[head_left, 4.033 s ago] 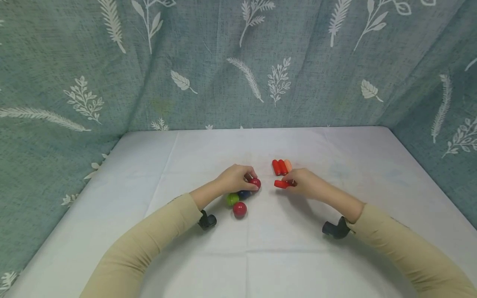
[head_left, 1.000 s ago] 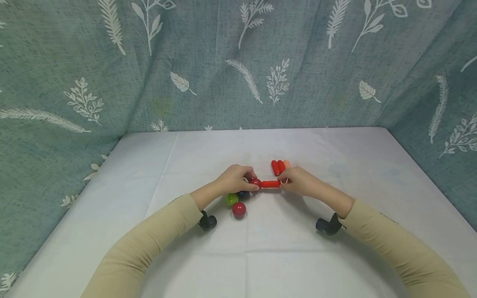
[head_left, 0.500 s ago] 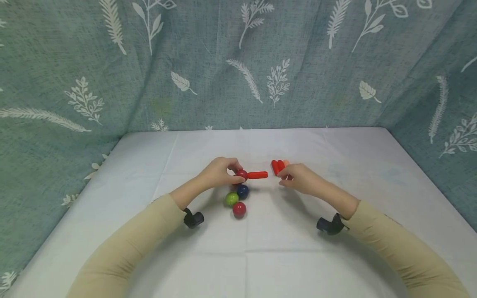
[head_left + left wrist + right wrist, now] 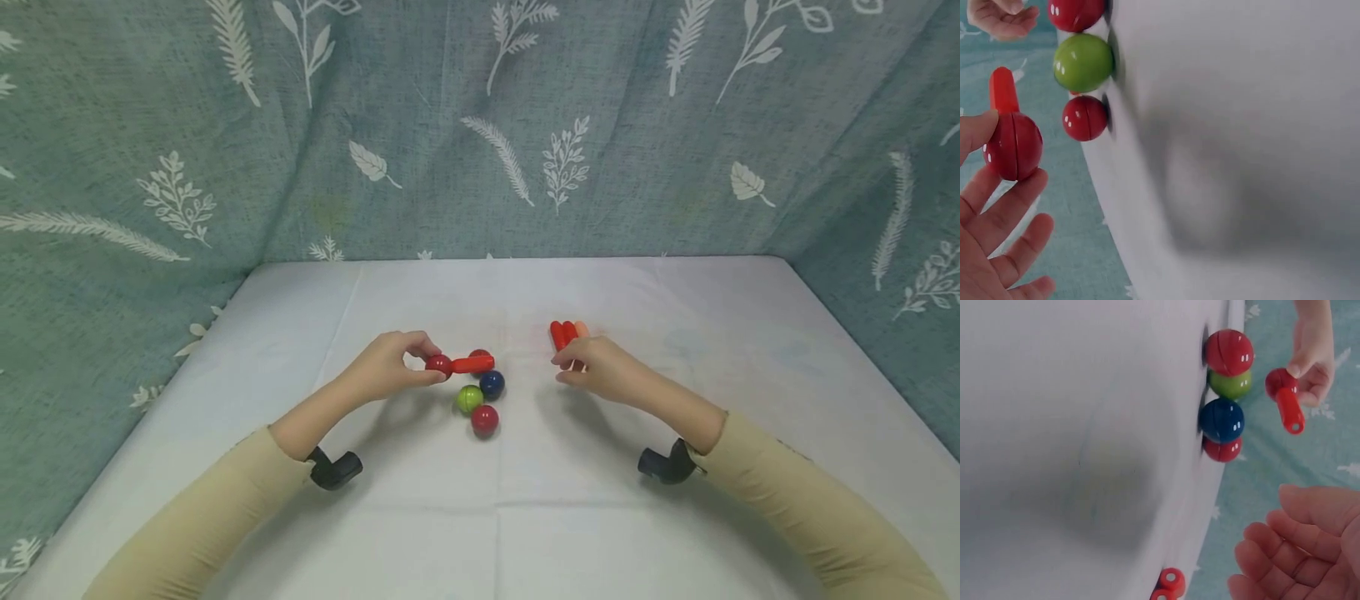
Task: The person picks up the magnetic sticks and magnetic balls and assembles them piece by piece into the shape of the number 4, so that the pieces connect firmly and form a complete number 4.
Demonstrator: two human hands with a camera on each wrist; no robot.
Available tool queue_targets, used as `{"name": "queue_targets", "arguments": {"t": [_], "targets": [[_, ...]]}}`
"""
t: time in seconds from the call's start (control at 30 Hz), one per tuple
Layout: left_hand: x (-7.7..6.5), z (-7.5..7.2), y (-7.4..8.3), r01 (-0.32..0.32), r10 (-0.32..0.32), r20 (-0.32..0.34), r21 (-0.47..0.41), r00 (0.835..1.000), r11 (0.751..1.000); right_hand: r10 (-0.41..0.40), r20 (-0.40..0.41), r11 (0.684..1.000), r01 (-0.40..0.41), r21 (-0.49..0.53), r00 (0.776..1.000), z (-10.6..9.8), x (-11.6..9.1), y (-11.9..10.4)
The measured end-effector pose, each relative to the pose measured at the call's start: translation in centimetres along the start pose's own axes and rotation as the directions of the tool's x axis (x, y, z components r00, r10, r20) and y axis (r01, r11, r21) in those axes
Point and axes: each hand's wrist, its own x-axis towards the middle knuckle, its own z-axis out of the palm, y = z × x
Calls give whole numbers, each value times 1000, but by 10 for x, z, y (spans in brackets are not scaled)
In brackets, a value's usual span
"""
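In the head view my left hand [image 4: 386,367] pinches a red maraca [image 4: 438,367] by its ball, between thumb and fingers, held above the table. Its red handle [image 4: 474,364] points right and partly covers a red ball [image 4: 480,352] behind it. Below the handle lie a blue ball [image 4: 492,384], a green ball [image 4: 469,399] and another red ball [image 4: 485,421], grouped closely. My right hand [image 4: 607,367] hovers with relaxed fingers and holds nothing. Just beyond its fingers lie two red handles [image 4: 557,335] and a light orange handle [image 4: 582,330], side by side.
A white cloth [image 4: 420,533] covers the table. A green-blue leaf-patterned curtain [image 4: 420,208] hangs behind it and along the sides. Each wrist wears a dark camera, such as the left wrist camera [image 4: 335,471].
The right hand's red handle met the red ball in my left hand, then was let go. My left hand has carried the joined maraca left; the right hand stays near the other handles.
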Motion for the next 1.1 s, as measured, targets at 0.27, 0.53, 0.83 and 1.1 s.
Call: {"name": "queue_targets", "arguments": {"t": [0.27, 0.53, 0.83, 1.1], "targets": [[-30, 5, -6, 2, -2, 14, 17, 1000, 1000, -22, 9, 1000, 22, -1, 1000, 1, -4, -3], [-47, 11, -12, 58, -58, 79, 5, 995, 998, -19, 37, 1000, 19, 10, 999, 4, -6, -10], [-58, 13, -20, 72, -72, 131, 5, 989, 997, -11, 132, 1000, 15, -27, 991, 13, -1, -25], [-59, 17, -22, 67, -64, 157, -12, 985, 998, -49, 174, 995, 63, -73, 983, 20, 6, -38]]}}
